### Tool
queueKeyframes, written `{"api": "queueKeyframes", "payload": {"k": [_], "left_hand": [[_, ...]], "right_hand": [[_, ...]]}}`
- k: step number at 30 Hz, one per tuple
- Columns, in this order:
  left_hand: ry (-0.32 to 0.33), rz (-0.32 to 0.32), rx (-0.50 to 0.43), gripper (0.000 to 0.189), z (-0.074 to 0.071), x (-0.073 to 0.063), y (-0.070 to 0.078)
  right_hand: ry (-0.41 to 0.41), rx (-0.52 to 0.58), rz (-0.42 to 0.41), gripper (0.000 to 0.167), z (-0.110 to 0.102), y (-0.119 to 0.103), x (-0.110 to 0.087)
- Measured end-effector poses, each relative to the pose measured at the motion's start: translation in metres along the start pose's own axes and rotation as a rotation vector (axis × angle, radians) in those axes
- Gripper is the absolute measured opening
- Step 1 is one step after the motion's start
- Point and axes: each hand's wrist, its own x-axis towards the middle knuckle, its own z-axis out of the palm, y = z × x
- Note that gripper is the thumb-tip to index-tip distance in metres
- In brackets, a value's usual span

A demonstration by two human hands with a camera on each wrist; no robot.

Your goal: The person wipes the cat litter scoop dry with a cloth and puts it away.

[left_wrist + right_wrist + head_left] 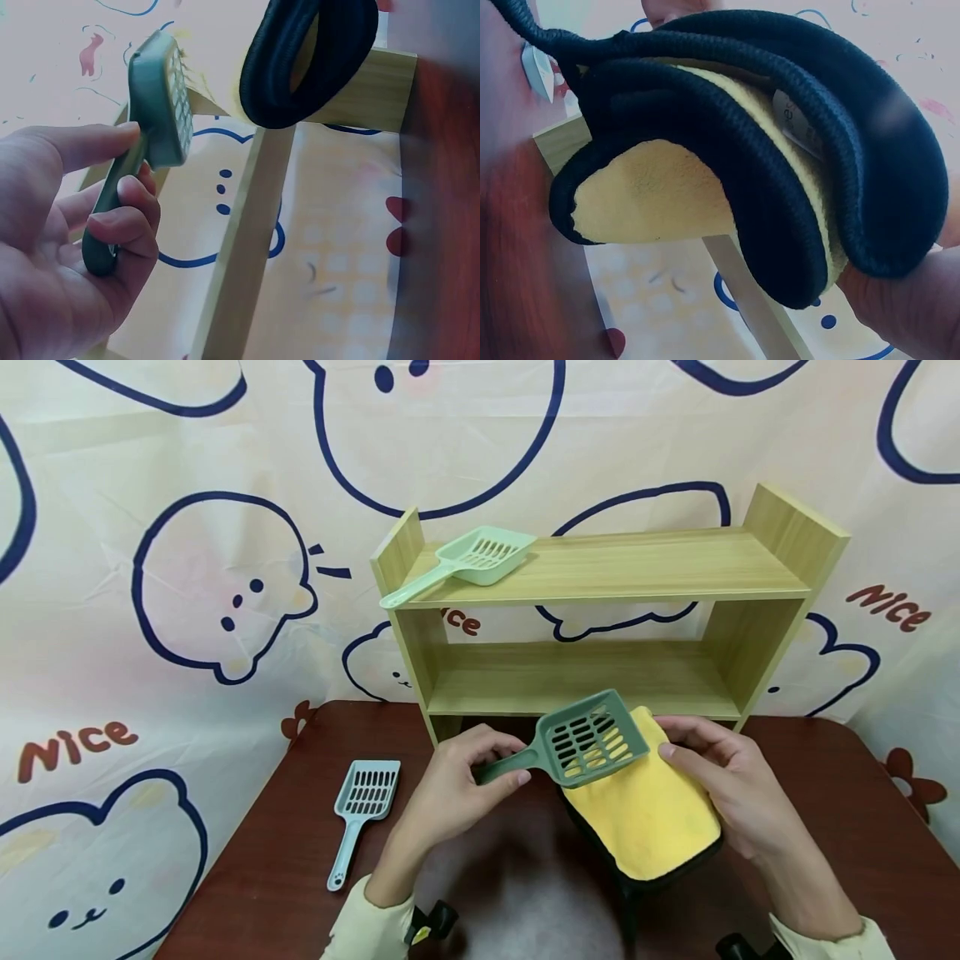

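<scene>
In the head view my left hand (pixel 450 793) grips the handle of a dark green slotted litter scoop (pixel 546 748), its head pointing right. Fingers and thumb curl round that handle in the left wrist view. My right hand (pixel 738 793) pinches the upper right edge of a folded yellow cloth (pixel 663 818) with a dark border. The scoop's head lies over the cloth's upper left part, and yellow shows through the slots. From the right wrist, the dark-edged folds of the cloth (pixel 780 210) hang down and hide most of the right hand.
A pale blue litter scoop (pixel 356 814) lies on the dark red-brown table (pixel 255 860) at left. Behind the hands stands a two-tier wooden shelf (pixel 637 564), with a light green litter scoop (pixel 450 567) on its top left, handle jutting past the front edge. A patterned backdrop (pixel 225 718) hangs behind.
</scene>
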Motion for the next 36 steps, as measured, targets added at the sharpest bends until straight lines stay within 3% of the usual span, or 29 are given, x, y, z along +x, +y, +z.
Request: {"api": "queueKeyframes", "payload": {"k": [15,22,29,36], "left_hand": [[0.091,0.014,0.094,0.026,-0.015,0.000,0.013],[0.123,-0.035,0.101,0.027,-0.022,-0.004,0.015],[0.121,-0.089,0.103,0.029,-0.025,-0.007,0.022],[0.140,-0.069,0.166,0.031,-0.036,-0.006,0.036]], "right_hand": [[-0.018,0.048,0.039,0.034,-0.005,0.001,0.007],[-0.025,0.057,0.047,0.034,-0.009,0.000,0.008],[-0.037,0.066,0.136,0.032,-0.011,0.004,0.001],[-0.031,0.097,0.188,0.032,-0.016,0.011,-0.006]]}}
